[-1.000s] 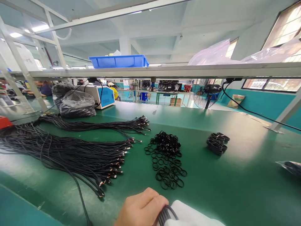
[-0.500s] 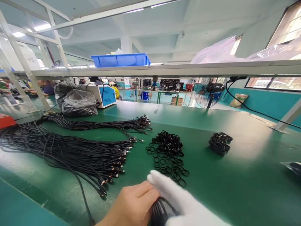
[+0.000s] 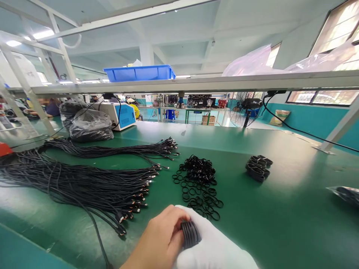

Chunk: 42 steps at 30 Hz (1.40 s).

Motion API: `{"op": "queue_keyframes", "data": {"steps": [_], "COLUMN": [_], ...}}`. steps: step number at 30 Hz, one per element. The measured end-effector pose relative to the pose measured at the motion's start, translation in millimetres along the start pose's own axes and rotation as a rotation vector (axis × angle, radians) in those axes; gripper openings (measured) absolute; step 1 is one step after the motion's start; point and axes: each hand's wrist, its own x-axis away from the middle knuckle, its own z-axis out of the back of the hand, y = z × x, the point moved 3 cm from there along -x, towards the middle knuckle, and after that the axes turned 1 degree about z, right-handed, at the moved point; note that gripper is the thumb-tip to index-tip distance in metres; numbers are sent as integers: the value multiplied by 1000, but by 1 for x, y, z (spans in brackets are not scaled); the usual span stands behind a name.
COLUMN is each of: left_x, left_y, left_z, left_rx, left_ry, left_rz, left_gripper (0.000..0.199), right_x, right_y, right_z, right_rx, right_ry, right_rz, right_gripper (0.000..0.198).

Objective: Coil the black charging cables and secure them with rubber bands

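At the bottom centre, my bare left hand [image 3: 161,237] and my white-gloved right hand [image 3: 213,239] are closed together around a coiled black cable [image 3: 190,234]. Its stacked loops show between the thumb and fingers; the rest of the coil is hidden. Just beyond my hands lies a heap of small black rings [image 3: 199,170], with several loose ones spread toward me. To the left, a large bundle of black cables [image 3: 92,183] lies with its plug ends pointing right. Behind it is a thinner bundle of cables [image 3: 112,150].
Coiled black cables [image 3: 258,168] sit right of the rings, and a clear bag [image 3: 346,196] lies at the right edge. A plastic-wrapped bundle [image 3: 91,125] and a white-and-blue machine [image 3: 123,115] stand at the back left. Above the green table [image 3: 280,216] runs a shelf [image 3: 202,81] with a blue bin [image 3: 140,73].
The coil has turned up between my hands, so its stacked loops now show. My gloved right hand has wrapped closer around it. The view has shifted slightly.
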Motion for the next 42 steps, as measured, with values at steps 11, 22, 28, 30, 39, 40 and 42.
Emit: {"op": "queue_keyframes", "data": {"steps": [11,22,28,30,39,40,42], "left_x": [-2,-7,2,2,3,5,11], "left_y": [-5,4,-1,-2,-6,-7,-13], "left_z": [-13,4,4,2,-1,-1,-2], "left_rx": [356,-138,-153,-185,-164,-138,-114], "left_ry": [25,13,89,106,109,127,204], "left_rz": [385,292,214,185,155,135,123], "left_gripper": [10,14,22,24,25,25,24], "right_x": [1,-3,-3,-3,-4,-4,-4], "right_y": [-4,5,9,10,9,8,9], "right_z": [-3,-7,-6,-7,-5,-3,0], "right_rx": [-212,-325,-317,-282,-322,-361,-417], "right_ry": [40,-55,-68,-56,23,43,94], "right_rz": [-99,-155,-162,-188,-176,-156,-137], "right_gripper": [19,24,27,28,28,30,35]}}
